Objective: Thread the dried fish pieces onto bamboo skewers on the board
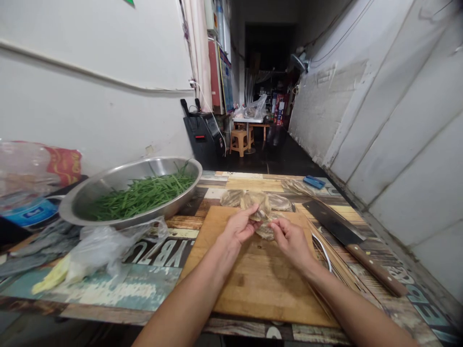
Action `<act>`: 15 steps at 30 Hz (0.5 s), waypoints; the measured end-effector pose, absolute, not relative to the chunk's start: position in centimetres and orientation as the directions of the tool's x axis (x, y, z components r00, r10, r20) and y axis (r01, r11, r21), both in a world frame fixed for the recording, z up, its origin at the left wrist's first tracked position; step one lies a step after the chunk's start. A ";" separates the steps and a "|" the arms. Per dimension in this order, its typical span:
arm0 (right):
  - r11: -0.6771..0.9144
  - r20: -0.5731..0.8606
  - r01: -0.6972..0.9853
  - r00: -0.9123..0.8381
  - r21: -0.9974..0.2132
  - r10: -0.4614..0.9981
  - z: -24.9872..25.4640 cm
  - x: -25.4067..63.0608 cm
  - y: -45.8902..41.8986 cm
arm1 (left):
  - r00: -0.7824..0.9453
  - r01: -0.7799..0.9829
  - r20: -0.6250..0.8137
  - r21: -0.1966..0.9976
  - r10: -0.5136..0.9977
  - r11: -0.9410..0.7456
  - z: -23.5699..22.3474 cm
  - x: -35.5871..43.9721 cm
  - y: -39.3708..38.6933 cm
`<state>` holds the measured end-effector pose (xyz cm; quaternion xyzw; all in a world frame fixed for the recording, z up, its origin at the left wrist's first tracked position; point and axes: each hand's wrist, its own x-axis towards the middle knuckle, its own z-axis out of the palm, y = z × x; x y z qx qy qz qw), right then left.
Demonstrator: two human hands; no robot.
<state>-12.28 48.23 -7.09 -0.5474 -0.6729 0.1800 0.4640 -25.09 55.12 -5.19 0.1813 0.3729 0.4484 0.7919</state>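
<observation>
My left hand point(240, 224) is closed on a thin, brownish, wrinkled food slice point(256, 202), held up over the far end of a wooden cutting board point(253, 279). Close beside it, my right hand point(291, 238) pinches what looks like a thin bamboo skewer at the slice's lower edge; most of it is hidden by the fingers. Similar slices lie behind and under the hands, one at the left point(231, 197) and another at the right point(281, 202). A bundle of bamboo skewers point(338, 265) lies along the board's right side, partly beneath my right forearm.
A cleaver point(333, 224) with a wooden handle rests right of the skewers. A blue object point(314, 181) sits at the table's far right. On the left stand a steel bowl point(72, 202) of cut green stalks point(144, 195) and a clear plastic bag point(101, 246).
</observation>
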 end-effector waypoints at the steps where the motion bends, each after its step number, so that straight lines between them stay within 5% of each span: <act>1: 0.339 0.456 0.632 0.025 -0.697 0.890 -7.0 -12.3 48.2 | 0.322 -0.564 -0.427 0.631 0.845 0.533 -5.2 -24.9 54.9; 4: 0.313 0.469 0.702 0.034 -0.640 0.883 -6.7 -12.4 48.2 | 0.282 -0.573 -0.392 0.663 0.876 0.482 -5.2 -24.2 54.5; 15: 0.122 0.146 0.363 0.038 -0.924 0.989 -5.9 -11.4 48.5 | 0.198 -0.601 -0.153 0.762 0.968 0.243 -5.5 -24.8 54.8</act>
